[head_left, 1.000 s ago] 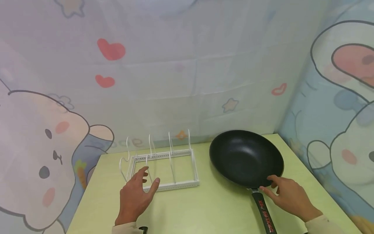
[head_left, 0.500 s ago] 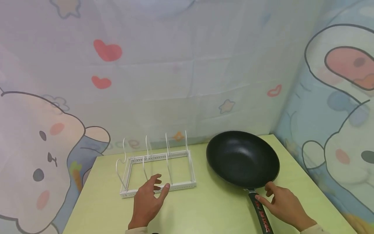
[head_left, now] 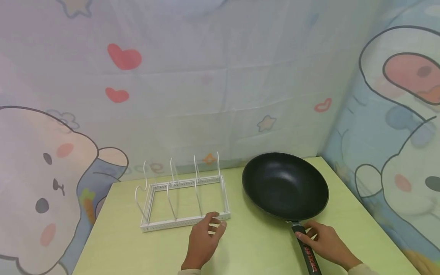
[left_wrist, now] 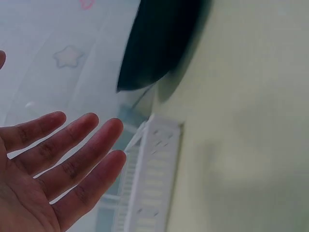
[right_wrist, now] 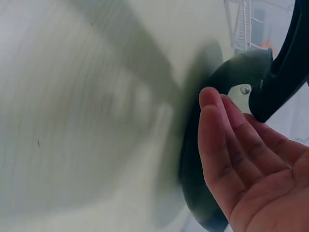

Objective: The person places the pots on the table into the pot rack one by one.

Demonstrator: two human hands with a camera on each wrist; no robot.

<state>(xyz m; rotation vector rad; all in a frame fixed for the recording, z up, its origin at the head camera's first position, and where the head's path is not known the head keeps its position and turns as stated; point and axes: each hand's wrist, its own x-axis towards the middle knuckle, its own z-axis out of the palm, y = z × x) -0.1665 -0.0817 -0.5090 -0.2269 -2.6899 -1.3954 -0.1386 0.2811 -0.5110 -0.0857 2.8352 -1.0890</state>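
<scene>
A black frying pan point(head_left: 285, 187) lies on the right of the table, its dark handle point(head_left: 309, 256) with red lettering pointing toward me. At the handle's upper end is my right hand point(head_left: 326, 242), thumb over the handle and fingers beside it. The right wrist view shows those fingers point(right_wrist: 212, 140) loosely bent below the handle point(right_wrist: 285, 63), not wrapped round it. My left hand point(head_left: 203, 240), fingers spread, hovers by the front right corner of a white wire rack point(head_left: 182, 222). Nothing is in its palm point(left_wrist: 24, 198).
Several upright wire loops point(head_left: 173, 172) stand on the rack's frame, left of the pan. The pale green table point(head_left: 113, 248) meets a cloth backdrop point(head_left: 192, 95) with cartoon prints behind and at the sides.
My left hand has moved right, from over the rack's left part to its front right corner. My right hand has shifted from the pan's rim down to the handle. Pan and rack stay put.
</scene>
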